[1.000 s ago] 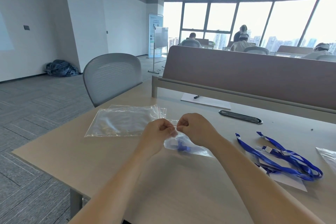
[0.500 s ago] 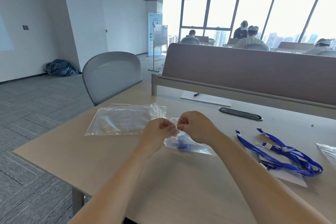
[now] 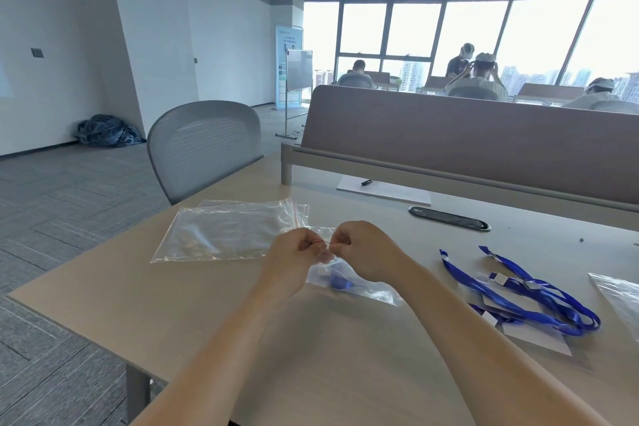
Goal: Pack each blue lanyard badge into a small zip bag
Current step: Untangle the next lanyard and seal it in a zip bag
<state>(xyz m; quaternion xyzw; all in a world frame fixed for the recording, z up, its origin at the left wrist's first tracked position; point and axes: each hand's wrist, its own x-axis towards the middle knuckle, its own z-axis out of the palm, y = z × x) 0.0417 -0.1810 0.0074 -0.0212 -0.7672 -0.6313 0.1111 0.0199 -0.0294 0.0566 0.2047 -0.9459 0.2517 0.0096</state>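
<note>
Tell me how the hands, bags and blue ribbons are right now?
small zip bag, blue lanyard inside; seal unclear.
left hand, pinching its top.
right hand, pinching its top too.
empty bags, flat on table.
loose lanyards, tangled, unpacked.

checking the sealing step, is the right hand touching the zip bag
Touching. The head view shows the right hand pinching the top edge of the zip bag, with the left hand pinching it alongside.

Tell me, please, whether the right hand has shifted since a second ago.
No. The right hand keeps its place between the empty bags and the black cable slot, pinching the small zip bag.
</note>
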